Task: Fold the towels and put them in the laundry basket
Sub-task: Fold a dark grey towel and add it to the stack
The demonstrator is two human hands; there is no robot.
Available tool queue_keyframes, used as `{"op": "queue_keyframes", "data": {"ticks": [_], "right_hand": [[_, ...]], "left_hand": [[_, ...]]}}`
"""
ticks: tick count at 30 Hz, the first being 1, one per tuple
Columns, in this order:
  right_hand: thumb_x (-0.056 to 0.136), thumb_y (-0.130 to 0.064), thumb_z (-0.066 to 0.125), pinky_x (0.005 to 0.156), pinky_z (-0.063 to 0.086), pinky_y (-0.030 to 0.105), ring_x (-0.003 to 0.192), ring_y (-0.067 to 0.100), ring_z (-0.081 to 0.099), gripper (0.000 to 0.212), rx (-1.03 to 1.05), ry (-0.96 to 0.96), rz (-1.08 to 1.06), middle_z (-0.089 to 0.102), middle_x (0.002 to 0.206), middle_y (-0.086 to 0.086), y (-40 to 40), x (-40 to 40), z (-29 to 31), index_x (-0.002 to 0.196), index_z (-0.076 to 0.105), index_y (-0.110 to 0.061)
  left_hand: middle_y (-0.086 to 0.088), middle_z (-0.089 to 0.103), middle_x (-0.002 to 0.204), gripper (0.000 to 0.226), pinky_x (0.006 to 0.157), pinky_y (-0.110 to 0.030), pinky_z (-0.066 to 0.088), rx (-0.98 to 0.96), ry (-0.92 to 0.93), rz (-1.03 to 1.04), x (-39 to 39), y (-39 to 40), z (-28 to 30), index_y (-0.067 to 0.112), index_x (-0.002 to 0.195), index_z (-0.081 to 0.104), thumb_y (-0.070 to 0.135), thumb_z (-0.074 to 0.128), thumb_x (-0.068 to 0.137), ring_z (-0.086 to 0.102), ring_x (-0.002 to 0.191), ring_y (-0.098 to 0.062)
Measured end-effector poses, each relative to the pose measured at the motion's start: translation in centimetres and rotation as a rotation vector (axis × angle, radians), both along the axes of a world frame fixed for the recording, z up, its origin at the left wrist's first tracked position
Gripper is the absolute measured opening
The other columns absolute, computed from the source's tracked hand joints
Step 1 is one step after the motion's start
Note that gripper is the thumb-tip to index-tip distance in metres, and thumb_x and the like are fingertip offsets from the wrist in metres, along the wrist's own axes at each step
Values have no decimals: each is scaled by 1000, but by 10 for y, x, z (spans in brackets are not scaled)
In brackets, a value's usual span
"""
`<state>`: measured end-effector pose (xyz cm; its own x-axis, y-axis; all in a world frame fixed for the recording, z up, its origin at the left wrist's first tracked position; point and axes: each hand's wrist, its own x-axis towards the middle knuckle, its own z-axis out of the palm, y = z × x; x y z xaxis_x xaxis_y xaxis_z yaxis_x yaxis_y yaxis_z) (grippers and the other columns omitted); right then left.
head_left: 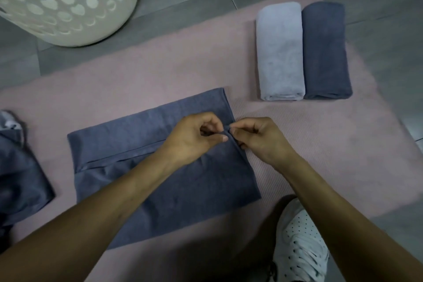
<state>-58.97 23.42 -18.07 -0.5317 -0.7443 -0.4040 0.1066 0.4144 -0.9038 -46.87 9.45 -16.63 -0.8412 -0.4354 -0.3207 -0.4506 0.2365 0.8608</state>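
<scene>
While it lies flat on the pink mat [183, 71], the blue-grey towel [142, 167] is pinched at its right edge by both hands, the left hand [194, 137] and the right hand [258, 137] meeting fingertip to fingertip around a small fold of cloth. At 1 o'clock two rolled towels touch side by side, the pale lilac towel [280, 52] left of the dark blue one [325, 52]. At 11 o'clock stands the cream laundry basket [68, 2] on grey tiles. At 9 o'clock lies crumpled blue cloth [20, 178]; at 5 o'clock, a white sneaker [299, 245].
</scene>
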Motion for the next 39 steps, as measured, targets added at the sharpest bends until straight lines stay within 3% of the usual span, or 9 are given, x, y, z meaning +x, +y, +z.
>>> {"op": "queue_keyframes", "data": {"ticks": [6,10,15,17,20,25,30,34,39], "right_hand": [[91,-7,63,67,51,16,67,0,63,15,-38,179,61,72,78,-6,0,-1,9,91,75,-17],[92,-7,62,70,48,10,74,-2,64,16,-37,267,152,70,82,-13,-2,-6,13,97,74,-17],[93,-4,60,69,50,14,70,4,64,15,-1,180,-100,71,79,-2,-6,-7,0,92,72,-13],[92,-7,61,74,53,19,75,9,67,16,73,168,-188,72,81,-2,-7,-10,-10,88,72,-18],[93,-8,57,68,53,21,71,12,66,19,147,140,-159,72,82,0,-11,-10,-18,85,72,-17],[98,-16,50,72,55,32,71,17,62,24,233,56,-118,68,79,2,-12,0,-24,87,70,-8],[91,-25,62,59,44,9,67,9,60,17,320,192,49,66,76,0,2,9,-24,79,66,-14],[89,-20,65,56,40,7,61,3,55,19,336,273,108,61,68,-7,13,12,-27,71,62,-15],[90,-21,65,61,43,5,68,3,61,10,310,274,56,68,79,-5,21,12,-27,86,71,-14]], "left_hand": [[8,67,71,16,63,-15,47,-50,26,58,-5,-1,3,21,80,68,13,81,76,58,61,2],[8,67,73,23,63,-11,44,-90,0,-33,-7,-6,5,26,95,69,17,81,77,56,62,4],[11,57,82,9,75,-6,37,-323,16,-25,-13,-20,3,22,79,69,20,78,79,51,78,3],[17,60,77,12,73,-9,42,-307,32,77,-18,-34,6,24,78,67,17,76,81,53,70,7],[9,66,73,8,67,-10,44,-312,14,138,-35,-52,4,22,79,68,19,75,82,55,64,4],[-4,73,87,8,71,-15,45,-309,-171,38,-67,-61,-29,15,84,73,19,78,79,61,76,-10],[-4,73,91,13,76,-14,44,-270,-139,100,-75,-62,-41,10,92,76,15,78,80,61,81,-10],[5,65,94,15,88,-21,47,-317,-99,105,-77,-60,-44,12,96,76,16,76,82,59,90,-10],[1,57,100,11,89,-31,49,-458,-143,77,-81,-59,-55,17,92,73,20,75,82,58,94,-16]]}}
